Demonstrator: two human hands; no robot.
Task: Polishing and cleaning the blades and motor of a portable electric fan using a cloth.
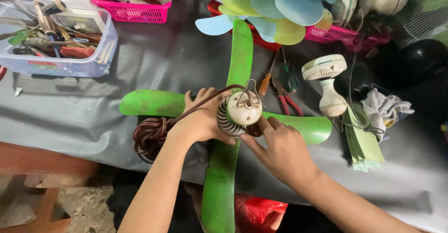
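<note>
Now left hand (pixel 198 121) fingers clasp fan motor (pixel 238 113); right hand (pixel 280 149) fingers pinch its underside.

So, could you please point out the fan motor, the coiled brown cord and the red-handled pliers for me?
fan motor (pixel 239 111): head view, on its cream round end cap.
coiled brown cord (pixel 148 135): head view, on the bundled loops.
red-handled pliers (pixel 288 103): head view, on the red handles.

Both forearms are bare, with no sleeves in view. The left hand (pixel 201 121) and right hand (pixel 280 151) wear no gloves, rings or watch. The fingernails are short and plain.
</note>
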